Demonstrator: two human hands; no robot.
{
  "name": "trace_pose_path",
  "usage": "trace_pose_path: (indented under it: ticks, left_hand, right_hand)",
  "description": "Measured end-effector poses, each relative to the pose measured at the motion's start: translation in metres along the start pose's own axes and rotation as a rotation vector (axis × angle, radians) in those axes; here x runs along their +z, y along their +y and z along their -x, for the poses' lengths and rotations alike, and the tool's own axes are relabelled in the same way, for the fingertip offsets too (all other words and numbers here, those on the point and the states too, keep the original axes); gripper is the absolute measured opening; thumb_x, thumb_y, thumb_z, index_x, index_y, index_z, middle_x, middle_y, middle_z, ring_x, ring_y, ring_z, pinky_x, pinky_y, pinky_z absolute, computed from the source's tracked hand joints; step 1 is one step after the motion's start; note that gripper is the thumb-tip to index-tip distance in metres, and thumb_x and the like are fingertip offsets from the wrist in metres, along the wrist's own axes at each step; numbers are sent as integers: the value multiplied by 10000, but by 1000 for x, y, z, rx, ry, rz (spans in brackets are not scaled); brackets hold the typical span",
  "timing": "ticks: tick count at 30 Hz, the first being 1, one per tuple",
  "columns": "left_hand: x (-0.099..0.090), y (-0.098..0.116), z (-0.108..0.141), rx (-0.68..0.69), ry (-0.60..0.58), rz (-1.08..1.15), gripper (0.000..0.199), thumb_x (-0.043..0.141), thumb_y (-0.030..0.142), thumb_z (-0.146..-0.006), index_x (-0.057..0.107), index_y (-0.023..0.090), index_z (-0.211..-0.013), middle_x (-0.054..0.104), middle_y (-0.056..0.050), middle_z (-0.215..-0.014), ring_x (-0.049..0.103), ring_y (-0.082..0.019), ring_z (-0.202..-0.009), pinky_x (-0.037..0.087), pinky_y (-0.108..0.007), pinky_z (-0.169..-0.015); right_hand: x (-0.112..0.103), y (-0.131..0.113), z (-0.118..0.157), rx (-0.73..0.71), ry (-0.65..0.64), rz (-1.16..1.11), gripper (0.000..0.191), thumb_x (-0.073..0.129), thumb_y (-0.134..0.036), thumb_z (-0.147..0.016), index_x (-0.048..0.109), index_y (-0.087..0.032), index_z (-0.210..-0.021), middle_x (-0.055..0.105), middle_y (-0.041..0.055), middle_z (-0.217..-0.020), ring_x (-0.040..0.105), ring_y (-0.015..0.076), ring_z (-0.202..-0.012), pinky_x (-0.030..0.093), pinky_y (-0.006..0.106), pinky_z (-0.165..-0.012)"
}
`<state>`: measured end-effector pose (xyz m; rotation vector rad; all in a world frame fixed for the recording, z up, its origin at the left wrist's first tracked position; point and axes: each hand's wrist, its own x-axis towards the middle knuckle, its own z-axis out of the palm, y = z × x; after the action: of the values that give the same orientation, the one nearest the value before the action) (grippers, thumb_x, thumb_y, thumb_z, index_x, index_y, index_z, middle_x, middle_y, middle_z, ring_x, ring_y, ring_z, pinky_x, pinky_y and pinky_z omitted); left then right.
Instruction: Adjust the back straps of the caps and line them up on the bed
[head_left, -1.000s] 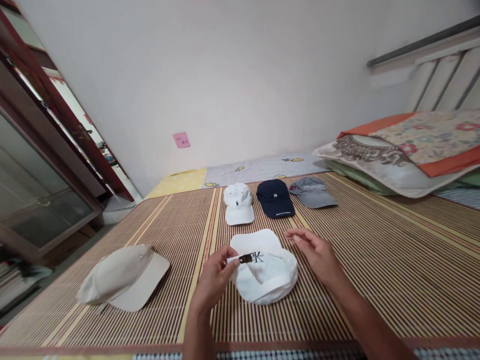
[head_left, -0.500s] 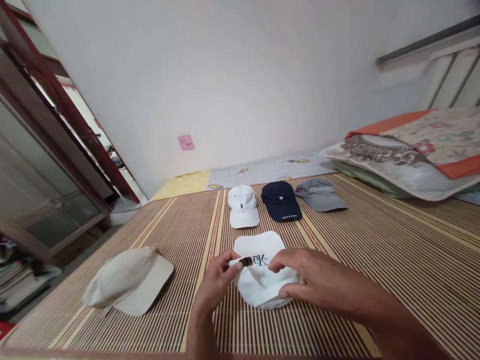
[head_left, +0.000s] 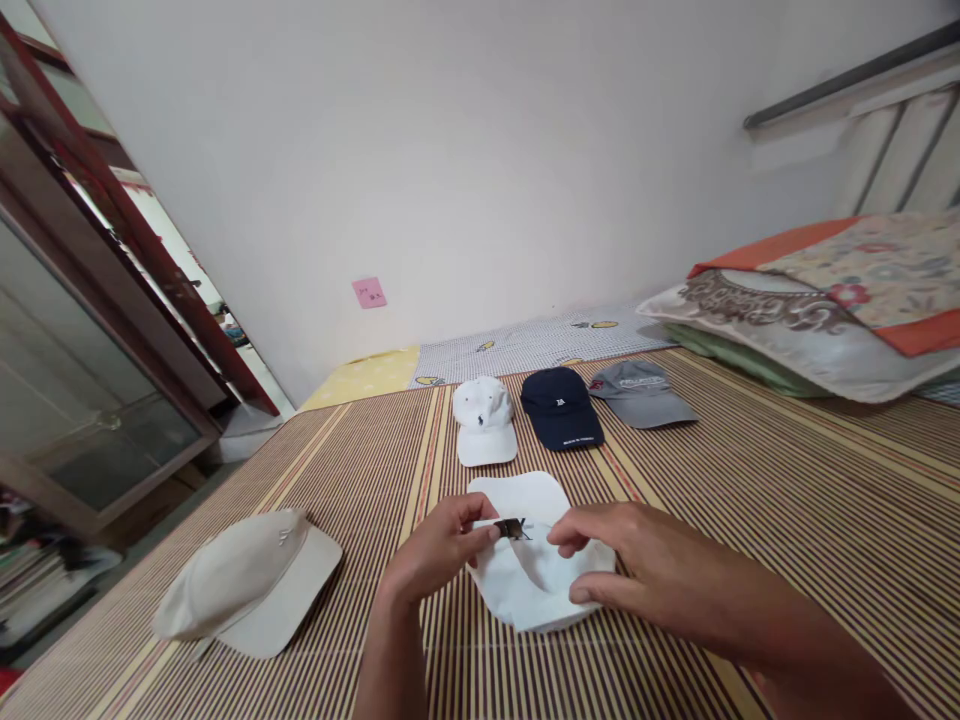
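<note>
A white baseball cap (head_left: 536, 585) lies in front of me, its brim pointing away and dark lettering partly covered. My left hand (head_left: 442, 545) pinches the cap's back strap, where a dark metal buckle (head_left: 512, 529) shows beside the fingertips. Over the cap's right side hovers my right hand (head_left: 641, 560), thumb and fingers apart with a gap between them; whether it touches the fabric I cannot tell. Just beyond stand a white cap with a small dark emblem (head_left: 484, 420), a navy cap (head_left: 561, 408) and a grey cap (head_left: 643, 393). At left rests a beige cap (head_left: 251, 580).
Everything lies on a striped mat (head_left: 375, 480) that covers the bed. Stacked pillows (head_left: 825, 310) occupy the far right. A white wall (head_left: 525, 150) with a pink note (head_left: 368, 292) rises behind. Glass-panelled doors (head_left: 82, 380) are at the left.
My left hand has shifted the strap and buckle slightly right, so they now cover more of the lettering. The right hand has moved a little right and down. The view has tilted slightly.
</note>
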<state>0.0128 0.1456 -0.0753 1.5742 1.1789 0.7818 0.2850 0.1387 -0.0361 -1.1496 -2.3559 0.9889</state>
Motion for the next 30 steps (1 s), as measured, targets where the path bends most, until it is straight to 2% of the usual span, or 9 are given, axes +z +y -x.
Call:
trace_pose_path:
  ticks: [8, 13, 17, 21, 24, 27, 30]
  left_hand:
    - [0, -30, -5, 89, 25, 287, 378, 792, 491, -816, 630, 156, -882, 547, 37, -669, 473, -85, -556, 390, -213, -536]
    - [-4, -45, -2, 80, 66, 418, 374, 858, 436, -770, 622, 164, -871, 563, 37, -693, 461, -72, -570, 357, -191, -536]
    - [-4, -49, -3, 96, 96, 455, 361, 862, 433, -762, 651, 159, -866, 578, 29, -697, 468, -79, -581, 360, -200, -551]
    - [1, -46, -6, 104, 94, 464, 319, 842, 428, -780, 696, 152, -846, 564, 29, -680, 434, -79, -580, 335, -207, -557]
    - [6, -44, -8, 108, 83, 476, 293, 838, 413, -783, 716, 150, -829, 554, 29, -670, 416, -82, -579, 322, -213, -559]
    - [9, -44, -9, 114, 72, 479, 289, 830, 418, -795, 728, 151, -847, 570, 20, -678, 426, -87, -582, 318, -219, -559]
    - [10, -46, -11, 113, 62, 493, 323, 827, 451, -802, 725, 150, -864, 586, 11, -701, 442, -93, -599, 326, -222, -572]
  right_hand:
    - [16, -12, -14, 31, -88, 57, 272, 733, -216, -730, 737, -236, -1000, 768, 53, -1085, 659, 289, -1013, 426, 364, -834]
    - [25, -3, -16, -11, -39, 94, 245, 637, -166, -815, 694, -220, -1047, 730, 60, -1113, 619, 286, -1083, 405, 394, -923]
    - [27, 1, -18, -23, -72, 122, 122, 554, -148, -872, 655, -215, -868, 718, 33, -943, 627, 234, -909, 387, 350, -803]
    - [22, -3, -15, -37, -109, 43, 55, 614, -173, -841, 595, -223, -853, 696, -7, -926, 597, 194, -868, 357, 307, -741]
    - [15, -5, -14, -57, -169, -73, 131, 691, -192, -788, 588, -226, -863, 665, -30, -883, 565, 165, -809, 345, 280, -691]
    - [10, -1, -18, -113, -182, -232, 63, 649, -254, -873, 599, -221, -857, 625, -36, -816, 545, 148, -755, 352, 272, -665]
    - [9, 4, -24, -142, -114, -329, 224, 548, -331, -978, 576, -208, -794, 595, -26, -751, 529, 143, -706, 358, 276, -643]
